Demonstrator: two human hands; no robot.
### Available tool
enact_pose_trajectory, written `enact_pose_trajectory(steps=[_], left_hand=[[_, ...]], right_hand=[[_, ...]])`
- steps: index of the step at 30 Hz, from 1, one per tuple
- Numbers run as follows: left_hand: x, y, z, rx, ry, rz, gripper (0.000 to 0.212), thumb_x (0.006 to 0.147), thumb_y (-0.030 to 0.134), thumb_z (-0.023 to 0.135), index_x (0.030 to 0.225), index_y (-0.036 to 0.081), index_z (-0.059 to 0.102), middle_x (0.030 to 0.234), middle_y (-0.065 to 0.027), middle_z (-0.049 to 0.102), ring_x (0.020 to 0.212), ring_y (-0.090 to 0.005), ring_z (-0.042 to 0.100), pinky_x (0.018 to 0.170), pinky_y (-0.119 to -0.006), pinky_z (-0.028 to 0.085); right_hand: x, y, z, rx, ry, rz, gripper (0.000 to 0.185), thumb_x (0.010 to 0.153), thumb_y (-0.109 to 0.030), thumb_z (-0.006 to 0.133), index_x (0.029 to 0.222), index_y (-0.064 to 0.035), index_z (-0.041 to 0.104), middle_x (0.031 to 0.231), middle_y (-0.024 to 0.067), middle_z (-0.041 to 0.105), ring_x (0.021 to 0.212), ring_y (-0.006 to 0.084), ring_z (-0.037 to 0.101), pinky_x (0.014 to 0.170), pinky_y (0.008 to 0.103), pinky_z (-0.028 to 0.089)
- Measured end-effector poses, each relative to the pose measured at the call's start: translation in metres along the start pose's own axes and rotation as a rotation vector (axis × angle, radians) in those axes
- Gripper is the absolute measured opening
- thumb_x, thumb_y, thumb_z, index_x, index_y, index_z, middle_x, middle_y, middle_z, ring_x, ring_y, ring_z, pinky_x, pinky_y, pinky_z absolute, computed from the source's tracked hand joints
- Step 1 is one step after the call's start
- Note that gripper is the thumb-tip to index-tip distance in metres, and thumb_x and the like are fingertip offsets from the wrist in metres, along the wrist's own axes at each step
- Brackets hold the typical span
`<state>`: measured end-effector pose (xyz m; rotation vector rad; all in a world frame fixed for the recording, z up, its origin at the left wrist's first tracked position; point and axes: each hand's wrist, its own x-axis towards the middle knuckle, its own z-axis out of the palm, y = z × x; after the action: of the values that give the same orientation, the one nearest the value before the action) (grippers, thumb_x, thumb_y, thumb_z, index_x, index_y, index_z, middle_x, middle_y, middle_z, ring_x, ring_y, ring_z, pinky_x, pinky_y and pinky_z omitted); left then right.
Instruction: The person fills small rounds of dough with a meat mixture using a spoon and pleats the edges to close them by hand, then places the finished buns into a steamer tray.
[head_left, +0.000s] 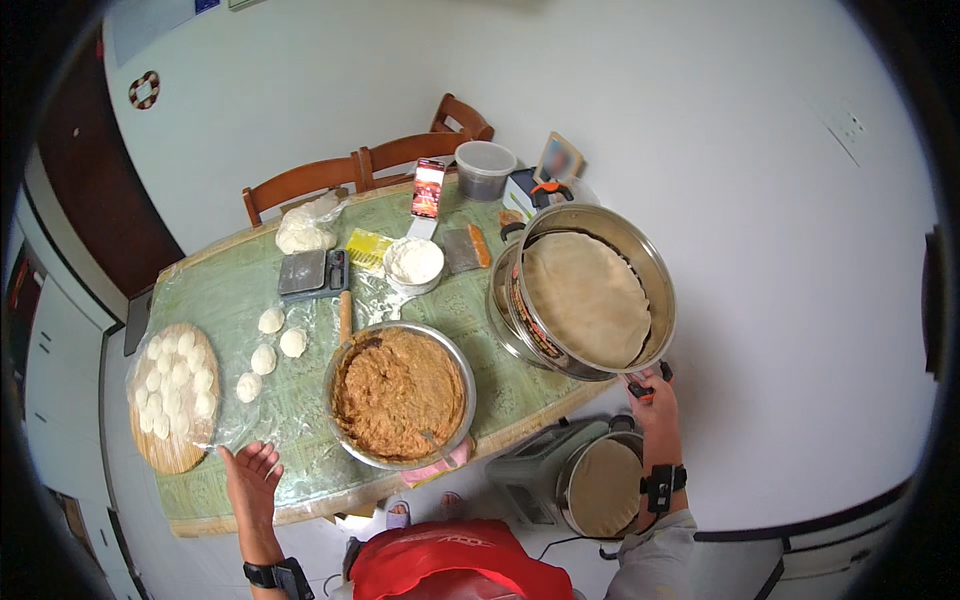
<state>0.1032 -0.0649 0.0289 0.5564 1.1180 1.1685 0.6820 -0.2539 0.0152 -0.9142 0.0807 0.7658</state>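
Note:
My right hand (652, 396) grips the near black-and-orange handle of a stainless steel steamer tier (661, 300). A beige steamer cloth (589, 300) lines this tier, which tilts over another round metal vessel (501, 326) at the table's right end. My left hand (253, 469) hangs open over the table's front edge, palm up and holding nothing. Between my hands sits a metal bowl (466, 367) of orange-brown filling (397, 394), with a utensil handle at its near rim. Several dough balls (264, 359) lie on plastic film left of the bowl.
A round wooden board (176, 456) with several dough pieces under plastic is at the left. Behind are a kitchen scale (304, 271), a flour tub (414, 266), a propped phone (428, 187) and a lidded bucket (484, 172). A cloth-lined steamer pot (604, 487) stands below the table.

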Motion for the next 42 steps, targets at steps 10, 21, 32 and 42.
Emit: enact_pose_trajectory(steps=[10,21,32,42], left_hand=[[-0.045,-0.015,-0.011,-0.022,0.208,0.078,0.058,0.085,0.062,0.037,0.094,0.007,0.054,0.091,-0.0060,0.057,0.082,-0.0161,0.055,0.073,-0.030,0.045],[-0.041,-0.023,0.012,-0.006,0.181,0.037,0.058,0.085,0.062,0.035,0.094,0.007,0.053,0.092,-0.0068,0.058,0.083,-0.0165,0.055,0.073,-0.031,0.045],[-0.052,-0.024,-0.016,-0.025,0.263,0.045,0.058,0.086,0.061,0.035,0.095,0.007,0.053,0.093,-0.0062,0.058,0.083,-0.0159,0.055,0.074,-0.030,0.044],[-0.047,-0.026,-0.024,-0.032,0.264,0.034,0.058,0.086,0.061,0.035,0.095,0.007,0.053,0.094,-0.0071,0.059,0.085,-0.0168,0.055,0.076,-0.031,0.043]], right_hand=[[0.071,0.005,0.012,-0.032,0.042,0.118,0.051,0.063,0.012,0.036,0.114,0.0071,0.040,0.118,0.0174,0.045,0.115,0.0366,0.039,0.103,0.0492,0.031],[0.088,0.007,0.026,-0.080,-0.014,0.127,0.053,0.068,0.010,0.037,0.121,0.0050,0.036,0.121,0.0191,0.043,0.117,0.0362,0.037,0.104,0.0462,0.031],[0.075,0.005,0.032,-0.105,0.121,0.015,0.034,0.078,0.005,0.044,0.111,0.0105,0.041,0.117,0.0210,0.046,0.109,0.0360,0.045,0.099,0.0488,0.038],[0.062,0.000,-0.001,-0.224,0.217,-0.095,0.023,0.086,-0.031,0.053,0.092,-0.0085,0.053,0.089,0.0079,0.056,0.078,0.0181,0.053,0.080,0.0319,0.045]])
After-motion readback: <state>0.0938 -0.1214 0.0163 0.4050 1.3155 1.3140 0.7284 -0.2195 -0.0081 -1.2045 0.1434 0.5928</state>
